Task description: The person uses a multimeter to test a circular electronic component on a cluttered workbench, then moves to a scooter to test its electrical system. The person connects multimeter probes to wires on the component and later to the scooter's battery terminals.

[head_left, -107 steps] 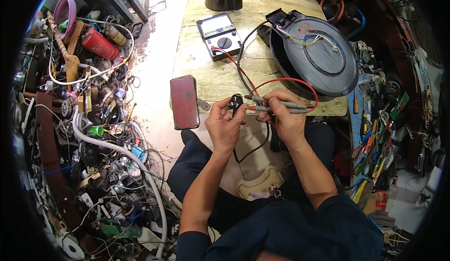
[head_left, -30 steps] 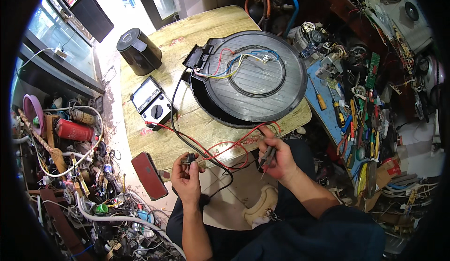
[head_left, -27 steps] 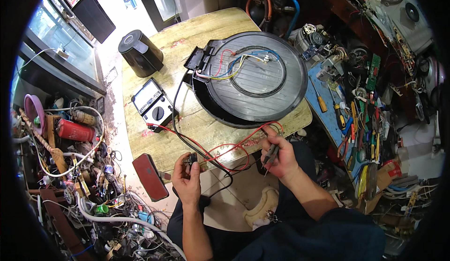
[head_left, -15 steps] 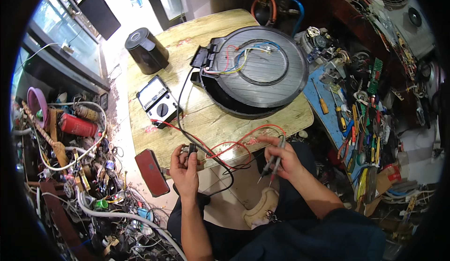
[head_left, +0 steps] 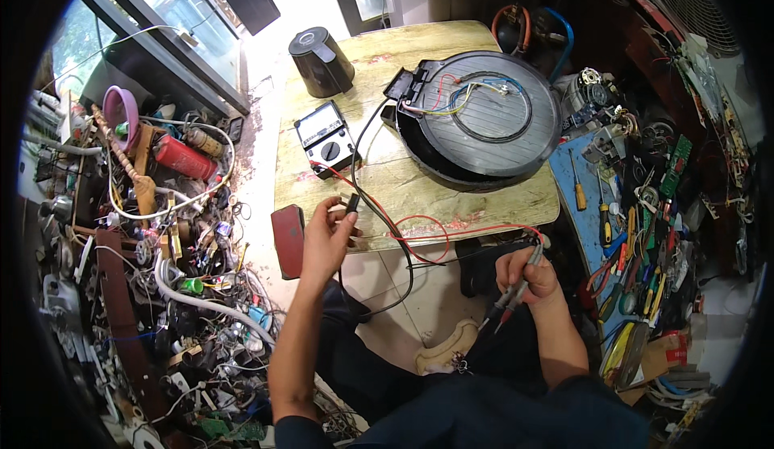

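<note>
The left hand (head_left: 325,238) pinches a small black plug (head_left: 352,204) between thumb and fingertips, raised just off the near edge of the wooden worktop (head_left: 451,191); its black cord (head_left: 387,223) loops down past the edge. The right hand (head_left: 528,272) is clenched around two test probes (head_left: 508,304), both tips pointing down and away from the worktop, touching nothing. Red lead (head_left: 427,235) runs from the probes up across the worktop to the analog multimeter (head_left: 326,136), which sits beyond the left hand, face up. Beyond the right hand lies the round electric grill pan (head_left: 484,122), opened, wiring and heating ring exposed. A black kettle (head_left: 321,62) stands at the far side, past the meter. A dark red pad (head_left: 288,239) hangs just left of the left hand.

Judged progress: appliance already opened, meter hooked up and leads in hand, plug picked up. Probes and plug are well apart, so no contact test is being made at this instant; the measuring on the plug pins looks not yet done, and the pan is not closed up. Meter reading too small to tell.
</note>
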Available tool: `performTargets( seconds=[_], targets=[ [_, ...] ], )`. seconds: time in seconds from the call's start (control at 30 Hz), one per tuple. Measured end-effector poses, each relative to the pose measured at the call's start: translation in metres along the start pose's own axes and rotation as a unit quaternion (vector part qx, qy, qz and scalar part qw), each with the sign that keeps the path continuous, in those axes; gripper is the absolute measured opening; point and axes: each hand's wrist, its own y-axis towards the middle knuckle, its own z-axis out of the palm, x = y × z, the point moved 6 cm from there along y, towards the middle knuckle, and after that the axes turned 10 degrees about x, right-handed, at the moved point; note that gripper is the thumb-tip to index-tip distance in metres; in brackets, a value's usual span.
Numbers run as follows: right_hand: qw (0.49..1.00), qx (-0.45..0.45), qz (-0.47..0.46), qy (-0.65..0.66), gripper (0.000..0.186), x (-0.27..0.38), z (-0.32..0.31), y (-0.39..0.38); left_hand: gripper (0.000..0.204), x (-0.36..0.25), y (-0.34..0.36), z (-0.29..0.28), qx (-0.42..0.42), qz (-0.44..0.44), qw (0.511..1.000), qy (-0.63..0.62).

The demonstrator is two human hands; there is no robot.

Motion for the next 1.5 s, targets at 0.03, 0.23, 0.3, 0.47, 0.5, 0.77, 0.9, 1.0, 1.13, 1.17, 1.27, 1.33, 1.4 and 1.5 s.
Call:
performTargets(
  seconds=[0.03,0.23,0.3,0.47,0.5,0.77,0.9,1.0,1.13,1.17,1.27,1.33,1.4,1.5],
  targets=[
    [1.0,-0.004,0.006,-0.024,0.038,0.002,-0.004,-0.001,0.044,-0.002,0.001,-0.008,0.002,-0.008,1.0,0.023],
    [0.996,0.002,0.06,-0.071,0.035,-0.002,-0.023,-0.012,0.046,-0.022,0.017,-0.035,-0.011,0.001,0.972,0.236],
    [0.99,0.004,0.111,-0.082,0.034,-0.011,-0.033,-0.019,0.044,-0.017,0.031,-0.044,-0.048,-0.025,0.976,0.21],
    [0.997,-0.017,0.073,-0.036,0.033,-0.009,-0.034,-0.019,0.046,0.033,0.073,-0.083,-0.166,-0.062,0.964,0.199],
    [0.998,-0.012,0.051,-0.029,0.033,-0.01,-0.028,-0.013,0.042,0.048,0.075,-0.101,-0.231,-0.023,0.939,0.256],
    [0.999,-0.049,0.008,-0.009,0.027,-0.007,-0.035,-0.012,0.031,0.095,0.109,-0.132,-0.344,-0.14,0.898,0.237],
    [0.997,-0.066,0.036,-0.009,0.027,-0.01,-0.036,-0.013,0.025,0.093,0.109,-0.167,-0.357,-0.151,0.907,0.161],
    [0.993,-0.099,0.057,-0.038,0.025,0.005,-0.05,-0.022,0.036,0.03,0.109,-0.116,-0.396,-0.141,0.87,0.256],
    [0.991,-0.106,0.071,-0.05,0.021,0.002,-0.045,-0.019,0.042,0.021,0.097,-0.101,-0.332,-0.163,0.877,0.306],
    [0.989,-0.11,0.094,-0.042,0.02,-0.003,-0.04,-0.016,0.046,0.033,0.09,-0.112,-0.323,-0.139,0.886,0.302],
    [0.985,-0.093,0.125,-0.067,0.021,-0.007,-0.037,-0.013,0.049,0.047,0.077,-0.105,-0.31,-0.056,0.915,0.251],
    [0.982,-0.1,0.136,-0.083,0.021,-0.005,-0.039,-0.016,0.047,0.025,0.059,-0.06,-0.307,0.027,0.895,0.323],
    [0.981,-0.097,0.137,-0.097,0.02,-0.009,-0.04,-0.012,0.044,0.005,0.031,-0.033,-0.335,0.157,0.842,0.393],
    [0.96,-0.106,0.169,-0.198,0.02,-0.002,-0.037,-0.01,0.037,-0.03,-0.003,0.072,-0.144,0.183,0.926,0.296]
  ],
)
